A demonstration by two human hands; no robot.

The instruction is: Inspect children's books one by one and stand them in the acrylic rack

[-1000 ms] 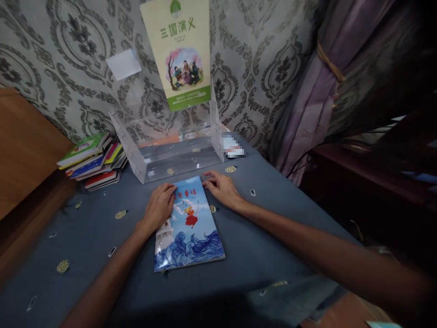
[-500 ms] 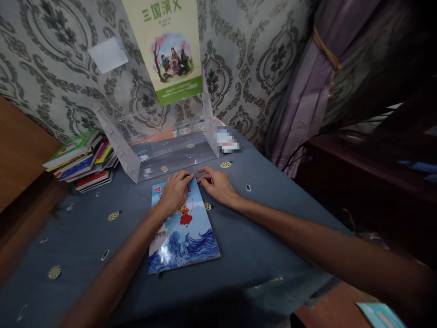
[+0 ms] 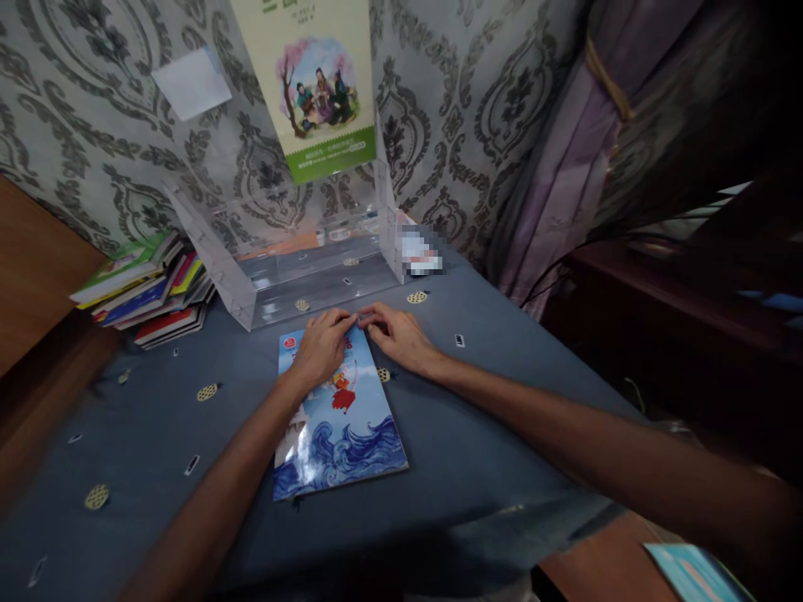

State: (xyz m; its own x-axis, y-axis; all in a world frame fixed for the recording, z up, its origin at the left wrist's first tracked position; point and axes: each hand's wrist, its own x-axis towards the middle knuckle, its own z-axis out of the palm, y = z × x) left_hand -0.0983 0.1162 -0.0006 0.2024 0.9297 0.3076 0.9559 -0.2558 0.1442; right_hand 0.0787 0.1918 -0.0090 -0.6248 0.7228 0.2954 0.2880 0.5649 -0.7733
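Note:
A glossy blue picture book (image 3: pixel 360 431), its cover showing waves and a small figure in red, lies flat on the cloth-covered table in front of me. My left hand (image 3: pixel 322 347) rests over its upper part, fingers laid toward the top edge and thumb reaching to the top right corner. My right hand (image 3: pixel 398 334) is at that same corner from the right, with index finger and thumb drawn together on it. Both hands' fingertips meet there, so the exact contact is hard to see. Part of the cover's title is hidden under my left hand.
Behind the book stands a clear acrylic rack (image 3: pixel 238 288) with a green-and-cream book (image 3: pixel 326 125) upright on it. Stacked books (image 3: pixel 150 293) sit at the left. A blurred-out item (image 3: pixel 421 251) lies right of the rack. The table edge slopes away at right, beside a purple curtain (image 3: pixel 565 184).
My right fingertips have closed in on the book's top right corner, nearer my left thumb. The book stays in place; the view has tilted slightly downward.

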